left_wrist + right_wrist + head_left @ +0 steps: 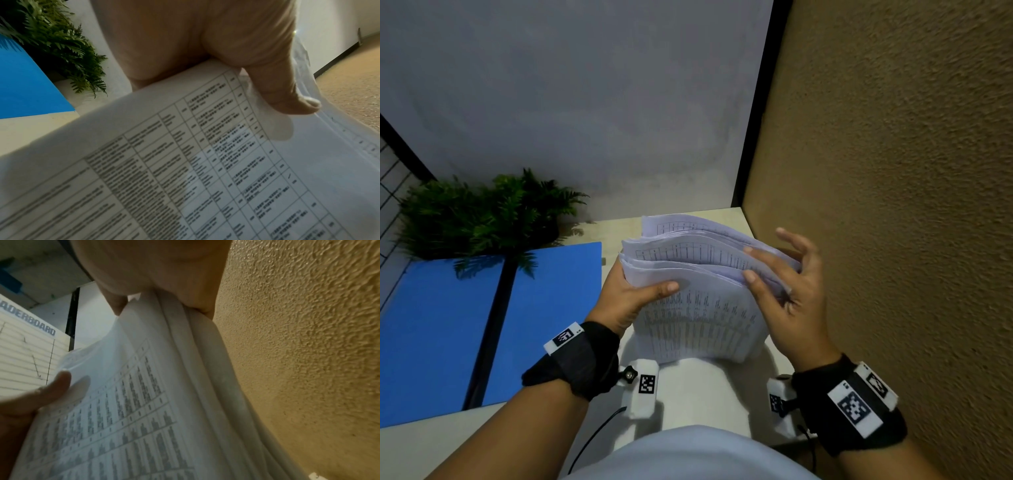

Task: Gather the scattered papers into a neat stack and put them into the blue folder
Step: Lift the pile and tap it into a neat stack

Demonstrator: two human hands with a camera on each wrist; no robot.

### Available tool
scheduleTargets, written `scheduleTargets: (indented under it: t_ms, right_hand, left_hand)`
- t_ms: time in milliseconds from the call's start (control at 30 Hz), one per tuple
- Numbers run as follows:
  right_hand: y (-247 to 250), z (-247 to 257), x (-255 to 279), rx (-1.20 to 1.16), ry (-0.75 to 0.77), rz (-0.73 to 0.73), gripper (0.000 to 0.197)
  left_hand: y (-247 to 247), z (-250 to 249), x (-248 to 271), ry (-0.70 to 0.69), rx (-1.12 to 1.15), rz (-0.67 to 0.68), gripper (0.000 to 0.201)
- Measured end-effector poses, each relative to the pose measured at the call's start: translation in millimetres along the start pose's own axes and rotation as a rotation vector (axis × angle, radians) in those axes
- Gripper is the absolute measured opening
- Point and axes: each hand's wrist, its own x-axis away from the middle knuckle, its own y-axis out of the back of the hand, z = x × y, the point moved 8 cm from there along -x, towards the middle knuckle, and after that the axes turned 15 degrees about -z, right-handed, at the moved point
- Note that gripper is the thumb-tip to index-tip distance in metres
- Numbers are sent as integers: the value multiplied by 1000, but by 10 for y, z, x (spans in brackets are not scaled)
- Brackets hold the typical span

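Note:
A thick stack of printed papers (698, 308) stands on its lower edge on the pale table (688, 397), its upper sheets fanned and uneven. My left hand (635, 294) grips the stack's left edge, with the thumb (283, 91) lying across the front sheet (205, 162). My right hand (791, 284) holds the right edge, two digits on the front and the other fingers spread behind. In the right wrist view the sheets (133, 402) run between the thumb and the palm. The blue folder (448, 318) lies open flat at the left, its black spine (493, 318) down the middle.
A green fern plant (482, 216) stands behind the folder, its fronds over the folder's far edge. A rough tan wall (893, 205) runs close along the right side of the table. A grey wall closes the back.

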Motion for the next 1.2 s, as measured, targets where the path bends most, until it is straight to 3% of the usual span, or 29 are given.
scheduleTargets:
  t_ms: [67, 167, 267, 333, 433, 567, 700, 800, 867, 900, 967, 1033, 1100, 1133, 1200]
  right_hand:
    - [25, -7, 5, -19, 3, -29, 39]
    - [-15, 2, 26, 7, 47, 10, 32]
    - [47, -23, 31, -94, -7, -83, 46]
    - [94, 26, 32, -108, 46, -144, 37]
    - [16, 19, 61, -50, 73, -46, 27]
    - [53, 14, 78, 37, 91, -74, 40]
    - [34, 9, 87, 3, 95, -53, 24]
    - [25, -21, 91, 0, 98, -75, 19]
    - [32, -40, 78, -29, 51, -76, 17]
    - [31, -47, 70, -58, 31, -64, 20]
    - [22, -37, 56, -137, -3, -21, 44]
    - [28, -24, 76, -135, 26, 2, 77]
    - [43, -76, 123, -34, 36, -5, 92]
    - [45, -166, 153, -5, -28, -7, 96]
    - [34, -433, 244, -35, -317, -6, 108]
  left_hand:
    - [4, 3, -4, 2, 3, 3, 106]
    - [-23, -18, 18, -2, 12, 16, 103]
    - [-27, -38, 33, -8, 6, 6, 102]
    - [-20, -38, 37, -4, 5, 2, 102]
    - [-21, -35, 31, 0, 7, -4, 104]
    - [-26, -34, 18, -3, 5, 2, 104]
    - [-16, -9, 1, 9, 0, 4, 101]
    - [-19, 36, -3, 28, -12, -3, 93]
    - [-15, 64, 3, 45, -33, -17, 77]
    - [-4, 77, 7, 54, -43, -32, 69]
    - [29, 111, -5, 69, -61, -60, 61]
    - [58, 148, -27, 85, -61, -74, 65]
    - [70, 174, -41, 99, -58, -75, 67]
    - [65, 180, -44, 102, -62, -66, 66]
    - [30, 175, -34, 104, -63, -31, 61]
